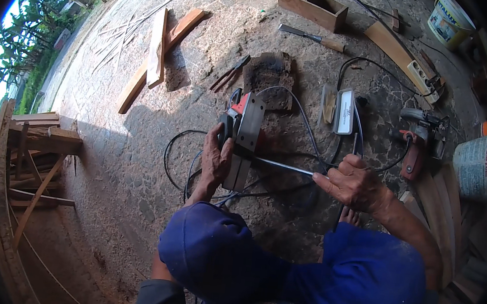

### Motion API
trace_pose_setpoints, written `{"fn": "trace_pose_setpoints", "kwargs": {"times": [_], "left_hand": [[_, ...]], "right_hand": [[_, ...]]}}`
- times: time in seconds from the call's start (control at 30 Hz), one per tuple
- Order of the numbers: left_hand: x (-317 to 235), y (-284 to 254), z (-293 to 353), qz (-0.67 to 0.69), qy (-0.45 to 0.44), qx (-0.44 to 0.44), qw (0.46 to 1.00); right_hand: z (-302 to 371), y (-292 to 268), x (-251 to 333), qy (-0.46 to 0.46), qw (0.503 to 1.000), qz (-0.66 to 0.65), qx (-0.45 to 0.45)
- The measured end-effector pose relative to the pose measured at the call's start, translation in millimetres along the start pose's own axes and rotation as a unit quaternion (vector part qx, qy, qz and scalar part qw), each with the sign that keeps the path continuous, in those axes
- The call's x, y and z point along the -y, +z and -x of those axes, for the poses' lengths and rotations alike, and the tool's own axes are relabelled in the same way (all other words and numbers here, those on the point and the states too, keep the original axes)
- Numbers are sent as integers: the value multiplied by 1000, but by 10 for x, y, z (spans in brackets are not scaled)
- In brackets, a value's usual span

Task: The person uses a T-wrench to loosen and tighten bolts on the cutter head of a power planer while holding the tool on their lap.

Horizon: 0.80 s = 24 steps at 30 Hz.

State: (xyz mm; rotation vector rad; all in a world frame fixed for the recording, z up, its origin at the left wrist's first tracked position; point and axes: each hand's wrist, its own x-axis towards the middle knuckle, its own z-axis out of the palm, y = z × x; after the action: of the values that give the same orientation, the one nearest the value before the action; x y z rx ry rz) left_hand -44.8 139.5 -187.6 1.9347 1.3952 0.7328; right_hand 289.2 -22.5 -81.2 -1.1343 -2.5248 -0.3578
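Observation:
My left hand (215,158) is closed round the handle of a red, black and grey electric planer (251,123), which is tipped on its side so its flat metal sole faces right. In my right hand (353,181) is a screwdriver (286,166); my fist hides its handle, and the index finger lies along the start of the shaft. The shaft points left, its tip end at the planer's edge by the sole. Whether the tip sits in a screw I cannot tell. Both hands are in front of my blue-clad knees.
A chisel (310,38), a wooden box (311,7) and a small white case (344,112) lie beyond. Black cables (176,145) loop round the planer. To the right are a circular saw (415,146) and a bucket (479,166). Wooden boards (157,47) lie far left.

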Motion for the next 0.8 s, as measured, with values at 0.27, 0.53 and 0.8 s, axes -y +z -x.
{"fn": "trace_pose_setpoints", "kwargs": {"times": [0.27, 0.53, 0.8], "left_hand": [[25, -8, 5, 1, -10, 2, 1000], [-18, 4, 45, 16, -13, -6, 1000], [-39, 26, 53, -8, 20, -23, 1000]], "right_hand": [[-61, 27, -210, 61, 991, -116, 13], [-147, 166, -187, 130, 982, -133, -13], [-162, 214, -14, 354, 895, -269, -27]]}}
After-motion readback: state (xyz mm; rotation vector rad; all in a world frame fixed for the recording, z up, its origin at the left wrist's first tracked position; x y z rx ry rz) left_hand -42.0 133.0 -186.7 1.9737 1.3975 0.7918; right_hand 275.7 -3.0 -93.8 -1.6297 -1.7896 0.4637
